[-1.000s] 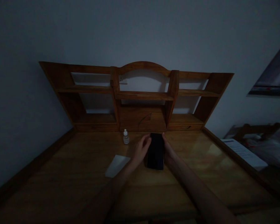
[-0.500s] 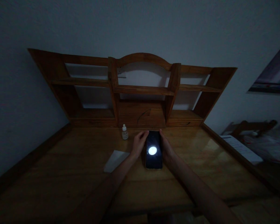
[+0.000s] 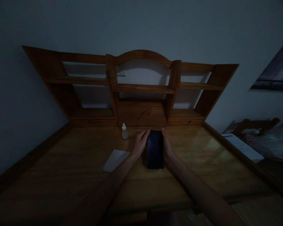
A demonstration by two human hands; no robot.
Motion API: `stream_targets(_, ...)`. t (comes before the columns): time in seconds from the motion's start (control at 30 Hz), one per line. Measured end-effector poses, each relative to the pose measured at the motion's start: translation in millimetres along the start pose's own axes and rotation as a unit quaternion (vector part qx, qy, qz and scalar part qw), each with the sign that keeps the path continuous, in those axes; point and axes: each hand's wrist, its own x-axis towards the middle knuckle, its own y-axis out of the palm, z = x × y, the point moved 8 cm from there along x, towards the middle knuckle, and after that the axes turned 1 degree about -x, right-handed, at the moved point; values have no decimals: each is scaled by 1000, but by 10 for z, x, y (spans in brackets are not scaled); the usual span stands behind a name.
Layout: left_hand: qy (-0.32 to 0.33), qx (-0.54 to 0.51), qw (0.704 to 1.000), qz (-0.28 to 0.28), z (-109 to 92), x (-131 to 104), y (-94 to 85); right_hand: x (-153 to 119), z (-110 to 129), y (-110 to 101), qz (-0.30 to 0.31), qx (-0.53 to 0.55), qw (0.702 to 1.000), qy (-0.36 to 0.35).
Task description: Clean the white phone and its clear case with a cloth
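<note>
Phone (image 3: pixel 155 150) barely shifted, white glare gone; fingers of left hand (image 3: pixel 140 143) and right hand (image 3: pixel 168 147) grip side edges. Likely stiff, slick, fragile: edges safest.

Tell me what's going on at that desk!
A person is holding a dark phone by its sides, with the left grip and the right grip. Its screen looks black. The room is dim. Left of the phone, a small white-capped bottle stands upright on the wooden desk, and a flat white sheet lies near the left forearm.
</note>
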Motion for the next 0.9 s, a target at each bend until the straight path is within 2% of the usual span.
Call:
stream_targets(0.13, 12, 4, 1000, 2, -7, -23, 1, 17, -9, -46, -27, 28, 999, 0)
stream_targets(0.4, 28, 16, 999, -5, -72, -106, 8, 64, 16, -60, -39, 63, 997, 9)
stream_targets(0.53, 12, 17, 999, -29, -71, -145, 0, 22, -26, -52, -38, 108, 992, 62)
stream_targets(0.67, 11, 2, 998, -68, -66, -167, -44, -14, -92, -3, 1, 138, 985, 105)
stream_targets(0.77, 24, 12, 996, -84, -88, -172, -71, -4, -122, 15, 27, 137, 984, 108)
stream_targets(0.9, 24, 32, 996, -78, -82, -180, -63, 23, -117, -20, -4, 116, 990, 80)
